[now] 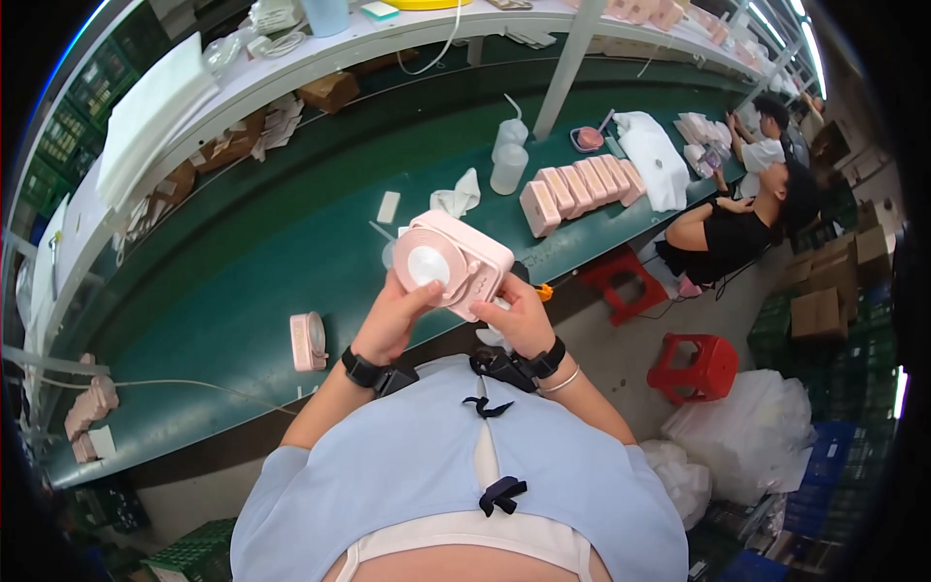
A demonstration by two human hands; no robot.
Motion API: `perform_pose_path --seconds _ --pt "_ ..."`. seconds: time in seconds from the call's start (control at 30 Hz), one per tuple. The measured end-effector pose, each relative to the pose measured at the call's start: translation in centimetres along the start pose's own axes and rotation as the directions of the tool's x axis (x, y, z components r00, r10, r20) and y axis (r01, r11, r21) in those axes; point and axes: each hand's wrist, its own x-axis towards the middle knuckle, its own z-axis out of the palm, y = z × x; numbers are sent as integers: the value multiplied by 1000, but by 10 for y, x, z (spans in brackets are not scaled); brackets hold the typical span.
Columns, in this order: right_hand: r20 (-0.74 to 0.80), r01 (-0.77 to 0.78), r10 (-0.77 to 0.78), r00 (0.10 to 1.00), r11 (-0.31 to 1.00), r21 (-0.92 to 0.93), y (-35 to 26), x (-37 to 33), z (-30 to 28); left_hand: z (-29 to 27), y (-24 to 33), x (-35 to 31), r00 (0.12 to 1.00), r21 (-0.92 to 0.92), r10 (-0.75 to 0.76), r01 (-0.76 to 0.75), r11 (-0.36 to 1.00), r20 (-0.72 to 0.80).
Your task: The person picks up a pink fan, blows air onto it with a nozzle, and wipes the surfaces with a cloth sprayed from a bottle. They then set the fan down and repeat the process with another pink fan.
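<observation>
In front of my body, above the edge of the green workbench [223, 291], I hold a pink rounded box-shaped device [475, 247] with a large round disc and a white centre on its face. My left hand [393, 315] grips its lower left side, the thumb on the disc's rim. My right hand [519, 315] grips its lower right corner, thumb on the front. Something white, which I cannot make out, shows under the right hand. Just beyond the device lie a crumpled white cloth [458, 194] and a small white block [389, 208]. A similar pink device [308, 341] stands to the left.
Squeeze bottles [509, 168] and a row of pink devices [572, 189] stand on the bench to the right, near a white padded sheet [652, 160]. Two people sit farther along. Red stools [693, 367] and plastic bags [747, 417] are on the floor. A shelf [359, 39] runs above the bench.
</observation>
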Motion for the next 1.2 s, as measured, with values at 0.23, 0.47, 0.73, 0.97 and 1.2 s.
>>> perform_pose_path --seconds 0.23,0.47,0.73,0.97,1.2 --pt "-290 28 2 957 995 99 29 20 -59 -25 -2 -1 994 385 -105 89 919 22" --pt "101 -261 346 933 457 850 127 91 -141 -38 -6 -31 997 542 41 2 841 -67" --pt "80 -143 170 982 399 906 274 153 -213 -69 -12 -102 862 804 188 331 494 -470" --pt "210 45 546 811 -416 908 228 134 -183 -140 -29 -126 715 824 413 524 217 -564" --pt "481 -548 413 773 54 835 203 67 -156 -213 -12 -71 493 762 710 641 94 -503"
